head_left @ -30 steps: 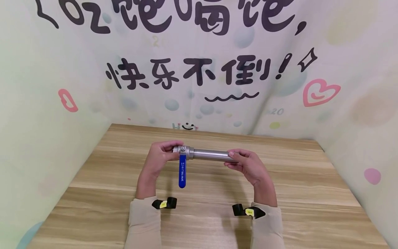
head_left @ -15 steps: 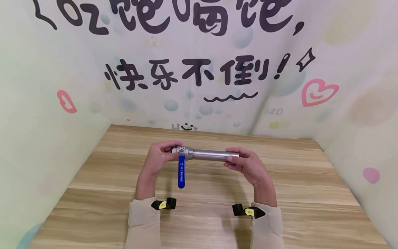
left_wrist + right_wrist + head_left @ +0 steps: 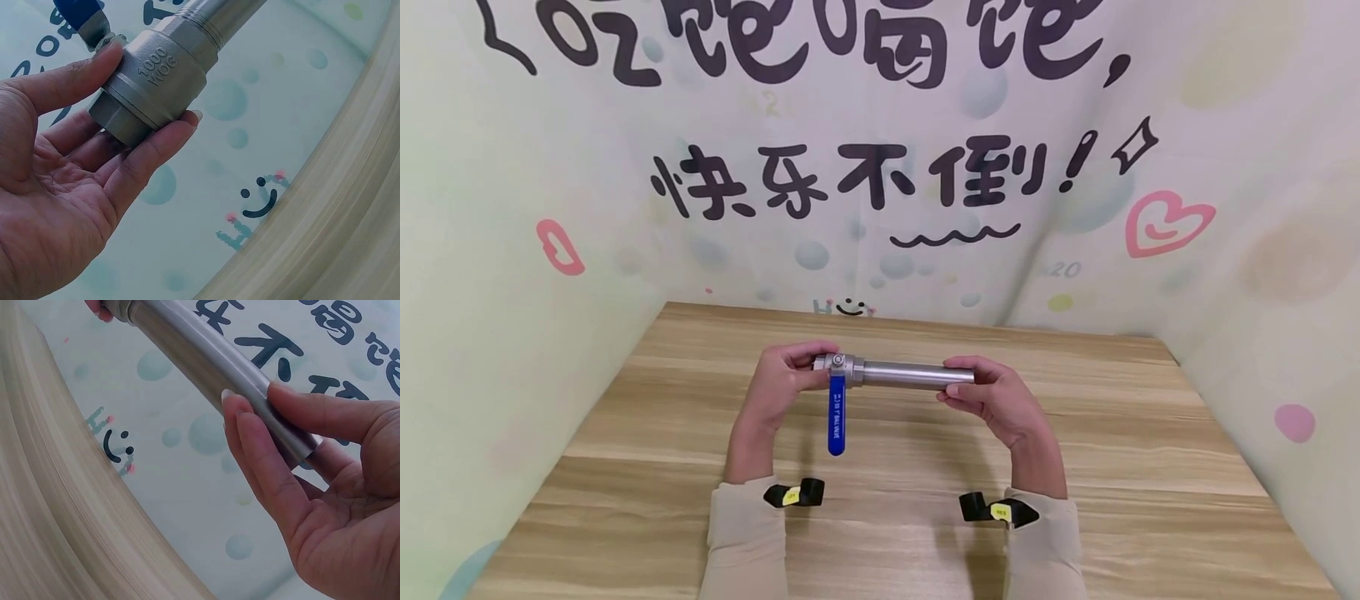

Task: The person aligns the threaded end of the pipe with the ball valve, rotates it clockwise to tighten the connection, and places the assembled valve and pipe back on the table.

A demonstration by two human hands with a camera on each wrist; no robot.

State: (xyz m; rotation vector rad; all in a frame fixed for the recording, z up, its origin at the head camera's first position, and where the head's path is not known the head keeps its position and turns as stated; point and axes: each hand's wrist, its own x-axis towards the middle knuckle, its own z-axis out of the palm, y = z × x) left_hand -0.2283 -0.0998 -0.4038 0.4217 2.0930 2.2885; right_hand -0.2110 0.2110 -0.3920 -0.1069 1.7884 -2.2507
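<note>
A steel ball valve (image 3: 848, 367) with a long blue lever handle (image 3: 837, 417) is joined to the end of a straight metal pipe (image 3: 906, 374). My left hand (image 3: 778, 379) grips the valve body between thumb and fingers; "1000 WOG" reads on the valve body (image 3: 156, 75) in the left wrist view. Around the pipe's free right end, my right hand (image 3: 992, 392) pinches with thumb and fingertips, and the open end of the pipe (image 3: 303, 447) shows in the right wrist view. Both hands hold the assembly nearly level above the table, the lever pointing toward me.
Beneath the hands lies a wood-grain table (image 3: 880, 517), bounded by a printed cloth backdrop (image 3: 820, 250) at the back and both sides. Black straps with small cameras sit on the left sleeve (image 3: 748, 521) and right sleeve (image 3: 1041, 533).
My right thumb has slid from the top of the pipe down to its near lower side, as the fingers stay around it. My left hand keeps its grip on the valve.
</note>
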